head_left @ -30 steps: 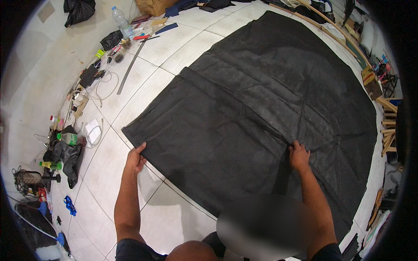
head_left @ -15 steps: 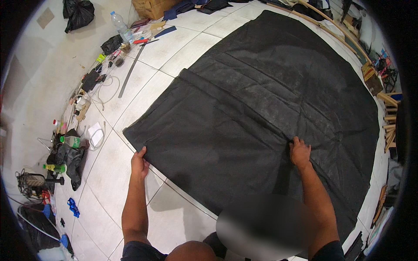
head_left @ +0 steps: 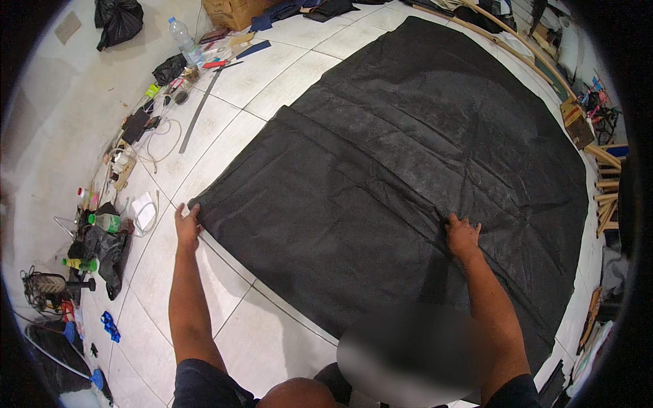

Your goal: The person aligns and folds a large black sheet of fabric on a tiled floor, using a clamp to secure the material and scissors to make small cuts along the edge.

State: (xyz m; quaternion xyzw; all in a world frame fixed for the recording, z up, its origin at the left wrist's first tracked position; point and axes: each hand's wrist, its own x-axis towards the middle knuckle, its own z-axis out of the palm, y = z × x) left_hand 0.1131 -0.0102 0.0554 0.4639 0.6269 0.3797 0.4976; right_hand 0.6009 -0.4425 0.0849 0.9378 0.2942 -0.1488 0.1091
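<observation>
A large sheet of black fabric (head_left: 326, 204) lies spread over the white tiled floor, with long creases and a raised fold running across its middle. My left hand (head_left: 188, 228) is at the sheet's left corner, its thumb and fingers closed around the edge there. On the fold, right of the middle, rests my right hand (head_left: 464, 236), its fingers spread and pressed down on the cloth. A blurred grey patch hides part of the near edge.
Along the left wall lie a power strip with cables (head_left: 122, 170), green-capped bottles (head_left: 105, 222) and a black plastic bag (head_left: 112, 251). A metal ruler (head_left: 198, 112) and a clear bottle (head_left: 183, 37) are farther back. Wooden sticks (head_left: 607, 204) line the right side.
My left hand has slid left and away along the fabric's edge to its corner. My right hand stays near the fold, but its fingers have spread out.
</observation>
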